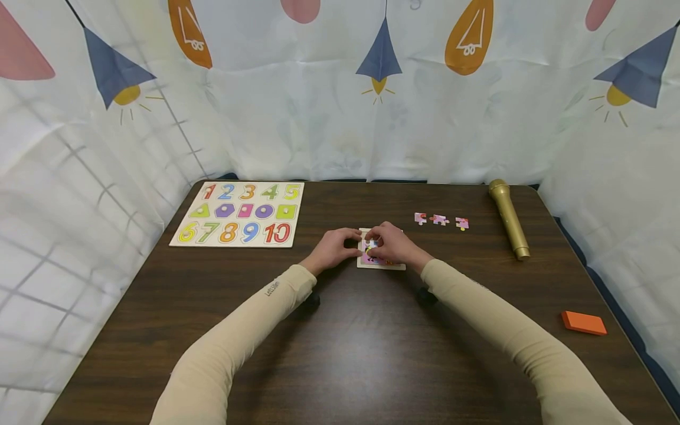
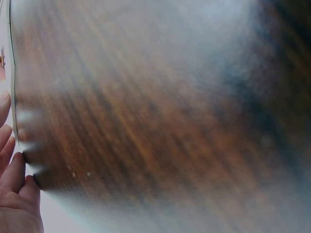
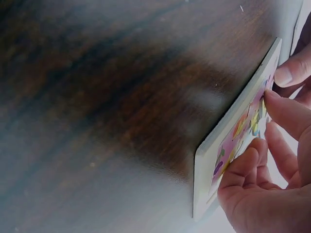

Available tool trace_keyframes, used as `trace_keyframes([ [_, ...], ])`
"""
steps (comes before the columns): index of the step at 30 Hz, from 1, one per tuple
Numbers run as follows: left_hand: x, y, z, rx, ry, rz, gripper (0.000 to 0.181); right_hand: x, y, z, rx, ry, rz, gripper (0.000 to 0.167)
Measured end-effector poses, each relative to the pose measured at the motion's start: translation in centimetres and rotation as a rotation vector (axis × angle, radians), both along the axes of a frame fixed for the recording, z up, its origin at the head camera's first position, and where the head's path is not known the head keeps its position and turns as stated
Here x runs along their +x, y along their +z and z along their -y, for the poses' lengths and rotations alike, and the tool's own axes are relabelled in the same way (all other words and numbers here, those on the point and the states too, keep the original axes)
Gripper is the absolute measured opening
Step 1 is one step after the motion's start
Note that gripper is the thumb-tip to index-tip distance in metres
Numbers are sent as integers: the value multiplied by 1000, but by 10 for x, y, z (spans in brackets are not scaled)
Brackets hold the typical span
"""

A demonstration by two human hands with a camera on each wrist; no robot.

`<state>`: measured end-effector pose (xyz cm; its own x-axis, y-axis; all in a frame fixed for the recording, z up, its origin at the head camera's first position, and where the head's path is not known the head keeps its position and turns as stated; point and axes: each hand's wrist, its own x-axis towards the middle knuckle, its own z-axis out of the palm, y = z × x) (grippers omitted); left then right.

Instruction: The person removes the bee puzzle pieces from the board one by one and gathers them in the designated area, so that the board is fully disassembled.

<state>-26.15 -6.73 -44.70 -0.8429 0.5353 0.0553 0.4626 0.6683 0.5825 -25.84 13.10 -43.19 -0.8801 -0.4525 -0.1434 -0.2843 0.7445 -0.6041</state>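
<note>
A small puzzle board (image 1: pixel 366 265) with a pale frame and a colourful picture lies flat on the dark wooden table. My left hand (image 1: pixel 334 249) holds its left edge, thumb nearer me and fingers farther away. Over the picture is my right hand (image 1: pixel 395 244), its thumb and fingers bent together at a puzzle piece (image 1: pixel 372 244) that they partly cover. In the right wrist view, the right thumb and fingertips touch the printed surface of the board (image 3: pixel 204 150), close to the left thumb (image 3: pixel 285 75). Only fingers of the left hand (image 2: pixel 17 194) show at the left wrist view's edge.
Loose pink puzzle pieces (image 1: pixel 440 219) lie beyond the board to the right. A wooden number and shape board (image 1: pixel 177 241) is at the far left. To the right are a gold microphone (image 1: pixel 510 219) and an orange block (image 1: pixel 584 323). A printed curtain (image 1: pixel 329 118) hangs around the table.
</note>
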Motion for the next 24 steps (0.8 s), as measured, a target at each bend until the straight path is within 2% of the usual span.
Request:
trace_keyframes([
  [12, 0, 0, 0, 5, -5, -2, 35, -1, -2, -2, -32, 16, -3, 34],
  [24, -1, -1, 1, -3, -14, -7, 34, -1, -5, -5, -30, 70, -41, 35],
])
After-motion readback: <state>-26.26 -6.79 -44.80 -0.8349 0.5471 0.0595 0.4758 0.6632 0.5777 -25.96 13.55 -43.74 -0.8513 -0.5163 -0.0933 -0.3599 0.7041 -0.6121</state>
